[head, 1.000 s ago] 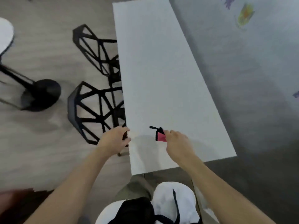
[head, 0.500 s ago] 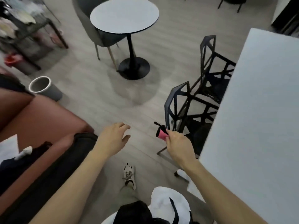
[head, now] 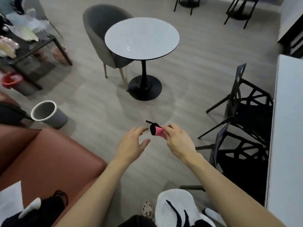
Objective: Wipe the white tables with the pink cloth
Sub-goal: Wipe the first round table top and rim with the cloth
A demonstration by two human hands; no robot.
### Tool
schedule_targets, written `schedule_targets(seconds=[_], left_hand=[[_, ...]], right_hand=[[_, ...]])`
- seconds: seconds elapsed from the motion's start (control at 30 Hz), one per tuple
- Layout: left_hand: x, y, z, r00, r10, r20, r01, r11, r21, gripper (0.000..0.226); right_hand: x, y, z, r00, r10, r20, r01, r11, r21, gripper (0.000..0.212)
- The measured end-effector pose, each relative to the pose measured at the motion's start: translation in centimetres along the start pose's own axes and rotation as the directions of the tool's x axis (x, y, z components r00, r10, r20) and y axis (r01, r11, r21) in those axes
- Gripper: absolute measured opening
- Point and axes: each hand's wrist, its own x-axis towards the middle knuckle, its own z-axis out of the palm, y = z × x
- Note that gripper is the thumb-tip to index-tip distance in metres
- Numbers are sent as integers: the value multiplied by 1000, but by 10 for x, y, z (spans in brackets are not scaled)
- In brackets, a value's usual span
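Note:
My right hand (head: 177, 139) pinches a small rolled pink cloth (head: 157, 131) with a black edge and a black loop, held in the air above the floor. My left hand (head: 132, 143) hovers just left of the cloth with fingers spread, not touching it. A round white table (head: 142, 37) on a black pedestal stands ahead, beyond my hands. The long white rectangular table (head: 288, 128) runs along the right edge of the view.
A grey armchair (head: 101, 35) sits behind the round table. Black wire-frame chairs (head: 242, 128) stand beside the long table. A grey bin (head: 47, 114) and a brown sofa (head: 49, 159) lie to the left, with a cluttered dark shelf (head: 24, 46) farther back.
The view has swung left from the long table to the round table. My right hand kept the cloth and my left hand left the table edge and came close to the cloth.

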Motion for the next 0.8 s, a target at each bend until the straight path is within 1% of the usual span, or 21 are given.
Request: schedule_targets(seconds=[0.07,0.13,0.2,0.27,0.33,0.43,0.57,0.67,0.73,0.8], left_hand=[[49,-9,-11,1000,15,0,-15,997,-79,51],[94,-21,-24,1000,11,-3,-12,993,-116,47],[143,-39,-37,999,28,-44,-34,990,-134,41],[191,-56,-52,993,39,-111,-54,988,-141,32],[239,-73,-71,985,4,-173,-31,987,-156,18],[300,-94,-104,981,-29,-192,-3,987,-163,9],[385,-119,-142,973,23,-228,-58,987,-148,13],[445,-136,-160,977,34,-210,-77,977,-198,19],[490,-147,-171,981,31,-189,-77,969,-236,21],[538,-161,-181,984,52,-171,-97,958,-271,23]], right_hand=[[44,-9,-11,999,-32,4,32,999,43,32],[91,-14,-17,999,-53,10,52,996,79,33],[145,-17,-16,996,-84,4,83,991,107,34],[203,-21,-12,993,-119,16,116,984,138,34],[259,-30,-11,988,-150,31,144,979,148,32],[330,-47,-19,989,-140,57,127,974,190,24],[420,-65,-31,991,-127,47,116,974,194,21],[473,-75,-42,994,-102,42,90,972,219,23],[508,-79,-46,994,-70,81,52,978,204,23],[544,-80,-43,993,0,115,-17,989,149,25]])
